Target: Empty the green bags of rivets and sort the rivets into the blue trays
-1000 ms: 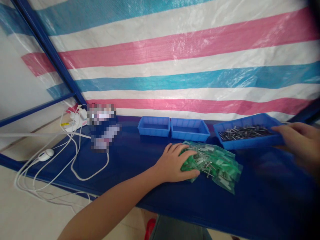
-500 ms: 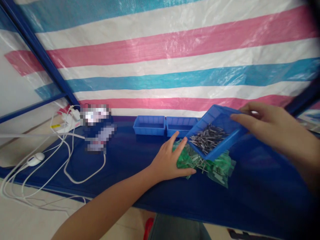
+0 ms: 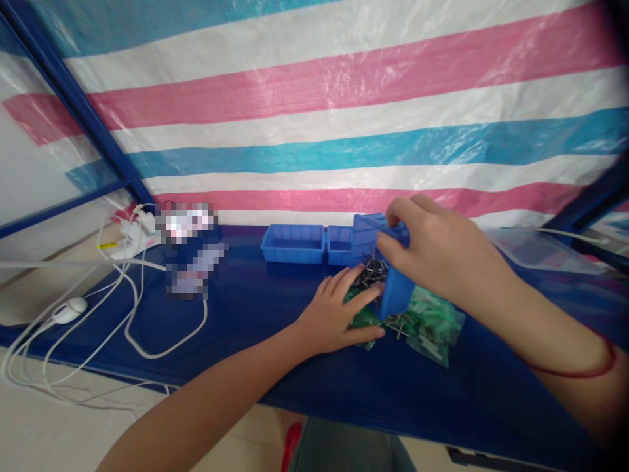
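Observation:
My right hand (image 3: 432,255) grips a blue plastic tray (image 3: 390,288) by its rim and holds it tipped steeply on edge. Small dark metal pins (image 3: 369,270) slide out of it toward my left hand (image 3: 334,314). That hand rests with fingers spread on the left end of a clear bag of green parts (image 3: 427,324), which lies on the blue table (image 3: 275,341). The tilted tray hangs just above the bag.
Two empty blue trays (image 3: 293,244) stand side by side at the back of the table. White cables (image 3: 147,341) and a white mouse (image 3: 69,308) lie at the left. A clear plastic bag (image 3: 535,252) lies at the back right. A striped tarp hangs behind.
My right hand lifted the pin tray from the right, carried it left over the bag and tipped it upright. My left hand opened its fingers at the bag's left end.

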